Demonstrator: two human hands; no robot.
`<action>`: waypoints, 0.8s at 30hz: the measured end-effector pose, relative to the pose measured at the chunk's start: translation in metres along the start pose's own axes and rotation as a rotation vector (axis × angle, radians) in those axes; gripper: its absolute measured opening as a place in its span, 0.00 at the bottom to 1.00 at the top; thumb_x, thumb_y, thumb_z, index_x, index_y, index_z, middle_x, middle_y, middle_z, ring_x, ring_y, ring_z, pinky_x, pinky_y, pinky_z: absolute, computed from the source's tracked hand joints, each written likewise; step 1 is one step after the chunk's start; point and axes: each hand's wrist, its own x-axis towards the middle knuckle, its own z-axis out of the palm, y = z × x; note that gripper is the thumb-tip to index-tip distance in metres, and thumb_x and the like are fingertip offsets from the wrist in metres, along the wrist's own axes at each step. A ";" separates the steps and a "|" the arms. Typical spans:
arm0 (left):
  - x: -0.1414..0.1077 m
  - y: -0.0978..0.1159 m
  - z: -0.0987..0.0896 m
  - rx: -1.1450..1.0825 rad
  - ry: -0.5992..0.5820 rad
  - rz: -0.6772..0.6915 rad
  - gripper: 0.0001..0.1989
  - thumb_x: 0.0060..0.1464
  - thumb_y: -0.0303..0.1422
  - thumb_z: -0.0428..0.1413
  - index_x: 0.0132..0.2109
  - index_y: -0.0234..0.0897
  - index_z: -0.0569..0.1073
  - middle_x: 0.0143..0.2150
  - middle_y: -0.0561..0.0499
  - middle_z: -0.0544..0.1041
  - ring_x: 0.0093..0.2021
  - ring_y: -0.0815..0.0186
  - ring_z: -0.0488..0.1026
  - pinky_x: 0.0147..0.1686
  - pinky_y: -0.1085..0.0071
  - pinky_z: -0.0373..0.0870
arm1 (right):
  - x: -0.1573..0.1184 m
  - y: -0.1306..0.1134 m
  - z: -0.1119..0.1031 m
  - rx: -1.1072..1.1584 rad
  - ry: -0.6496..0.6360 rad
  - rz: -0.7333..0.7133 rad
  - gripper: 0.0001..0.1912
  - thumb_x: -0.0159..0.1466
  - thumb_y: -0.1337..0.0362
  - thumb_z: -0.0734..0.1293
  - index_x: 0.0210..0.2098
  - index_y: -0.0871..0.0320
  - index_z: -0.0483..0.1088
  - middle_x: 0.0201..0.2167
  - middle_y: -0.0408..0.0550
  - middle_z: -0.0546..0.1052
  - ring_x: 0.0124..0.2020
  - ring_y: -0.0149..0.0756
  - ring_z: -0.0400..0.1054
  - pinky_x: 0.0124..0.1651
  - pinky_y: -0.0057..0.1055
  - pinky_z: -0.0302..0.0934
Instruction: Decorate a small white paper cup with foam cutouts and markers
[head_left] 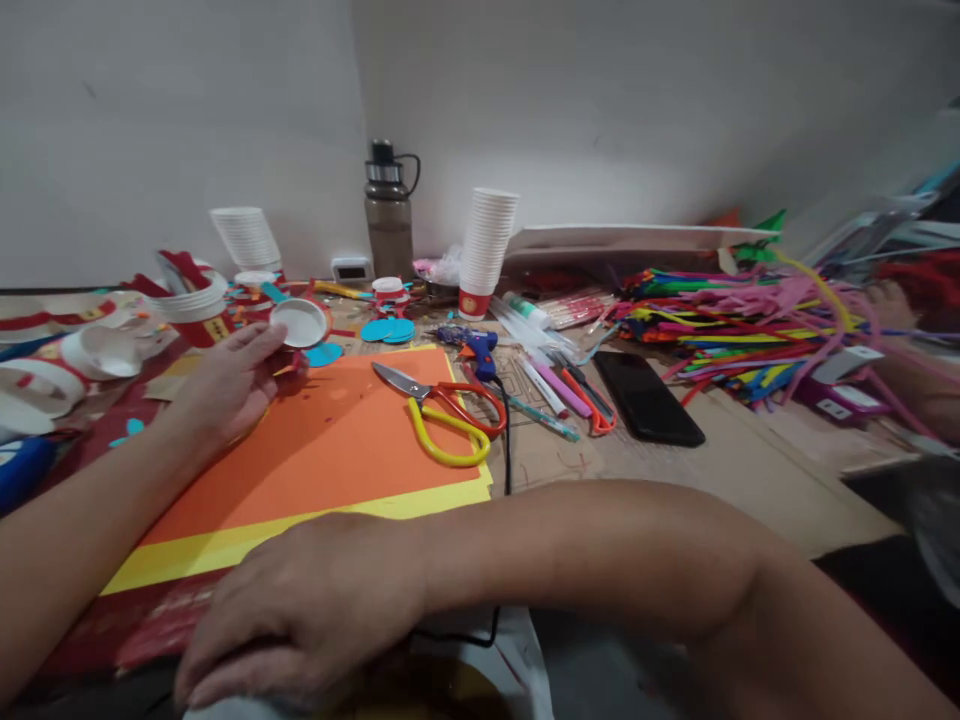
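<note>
Left hand [236, 385], left of centre in the frame: fingers closed on a small white cup [300, 323], mouth facing me, above the orange paper's [330, 440] far edge. Right hand [307, 600], bottom left, fingers curled downward; grip hidden, cannot tell. Scissors [421, 394] mid-frame, lying on the paper.

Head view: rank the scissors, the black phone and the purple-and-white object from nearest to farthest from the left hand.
From the left hand, which holds a shallow paper cup:
1. Scissors: to its right, partly over the orange sheet.
2. Black phone: farther right.
3. Purple-and-white object: far right, beyond the phone.
</note>
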 end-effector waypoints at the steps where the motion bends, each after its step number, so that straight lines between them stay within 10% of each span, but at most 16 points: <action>1: -0.002 0.000 0.002 0.001 0.004 0.017 0.08 0.57 0.26 0.53 0.30 0.38 0.74 0.28 0.54 0.76 0.25 0.72 0.68 0.25 0.75 0.73 | 0.003 0.002 0.000 -0.001 -0.024 -0.009 0.03 0.64 0.72 0.63 0.34 0.62 0.67 0.40 0.49 0.77 0.45 0.26 0.69 0.51 0.14 0.57; 13: 0.003 -0.008 0.001 -0.182 -0.035 -0.038 0.04 0.51 0.32 0.62 0.35 0.41 0.74 0.35 0.54 0.78 0.29 0.70 0.68 0.26 0.73 0.72 | -0.011 -0.008 -0.014 -0.340 -0.081 -0.085 0.15 0.69 0.66 0.57 0.47 0.67 0.70 0.45 0.52 0.78 0.47 0.34 0.69 0.49 0.25 0.60; 24: 0.001 -0.013 0.004 -0.248 -0.152 -0.071 0.11 0.48 0.35 0.65 0.35 0.37 0.72 0.33 0.55 0.76 0.27 0.72 0.70 0.28 0.73 0.72 | -0.032 -0.002 -0.007 -0.692 0.446 -0.068 0.13 0.67 0.64 0.60 0.46 0.63 0.72 0.37 0.50 0.77 0.39 0.36 0.68 0.41 0.31 0.62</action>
